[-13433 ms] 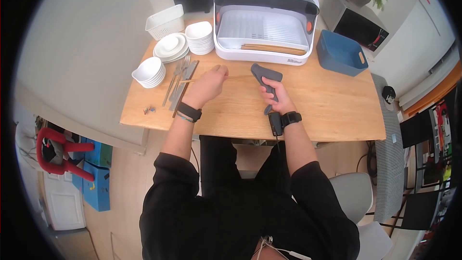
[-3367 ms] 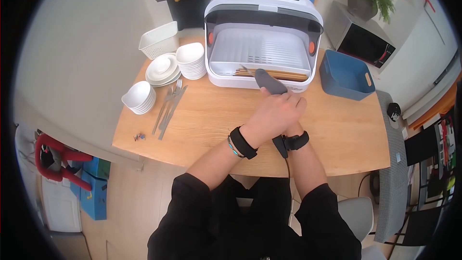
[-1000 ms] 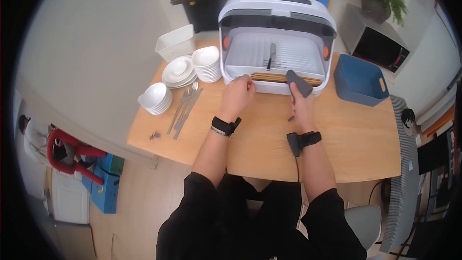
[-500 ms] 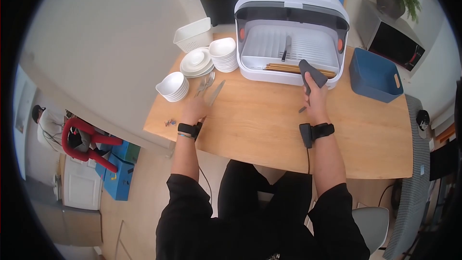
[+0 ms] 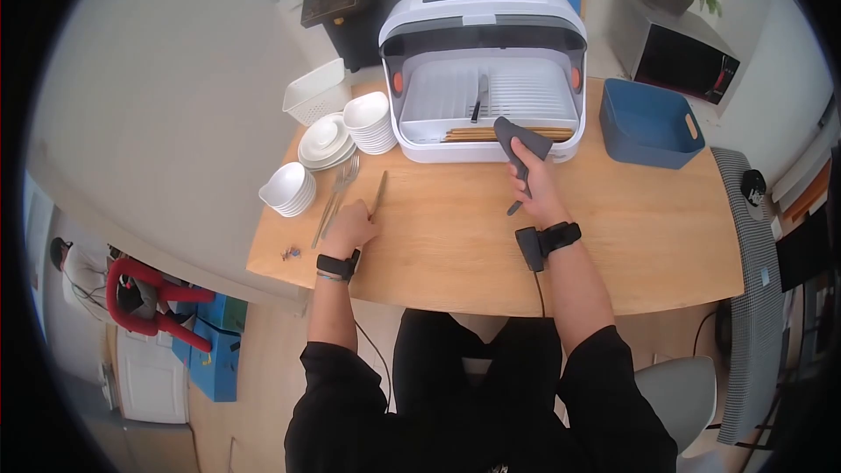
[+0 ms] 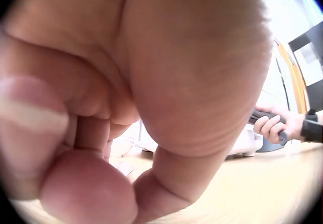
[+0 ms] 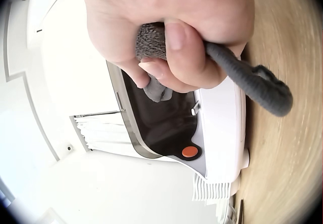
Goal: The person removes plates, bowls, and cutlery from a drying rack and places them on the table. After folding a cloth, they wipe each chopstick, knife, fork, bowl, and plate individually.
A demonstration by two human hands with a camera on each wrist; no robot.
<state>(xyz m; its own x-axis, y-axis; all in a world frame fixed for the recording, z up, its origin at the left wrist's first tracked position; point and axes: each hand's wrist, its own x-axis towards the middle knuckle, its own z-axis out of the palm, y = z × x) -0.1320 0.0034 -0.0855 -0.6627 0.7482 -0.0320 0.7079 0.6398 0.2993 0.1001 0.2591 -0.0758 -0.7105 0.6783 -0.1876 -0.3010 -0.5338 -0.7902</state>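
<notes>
In the head view, my left hand (image 5: 352, 226) is low over the left of the table, its fingers at the near end of a knife (image 5: 380, 193) that it appears to pinch; the contact is partly hidden. Beside it lie forks (image 5: 349, 172) and another piece of cutlery. The left wrist view shows curled fingers and thumb close together. My right hand (image 5: 538, 187) grips a folded grey cloth (image 5: 524, 140) in front of the white rack (image 5: 484, 151), its lower end hanging out in the right wrist view. Chopsticks and a dark-handled knife (image 5: 479, 101) lie in the rack.
Stacked white bowls (image 5: 370, 125), more bowls (image 5: 289, 188) and plates (image 5: 324, 142) stand at the left, near a white basket (image 5: 315, 96). A blue bin (image 5: 650, 127) is at the right, in front of a microwave (image 5: 679, 57). Small bits (image 5: 290, 253) lie near the left edge.
My left hand has gone from the rack to the cutlery, and one knife now lies apart from the others. A dark-handled knife has appeared in the rack. The chopsticks have left my left hand.
</notes>
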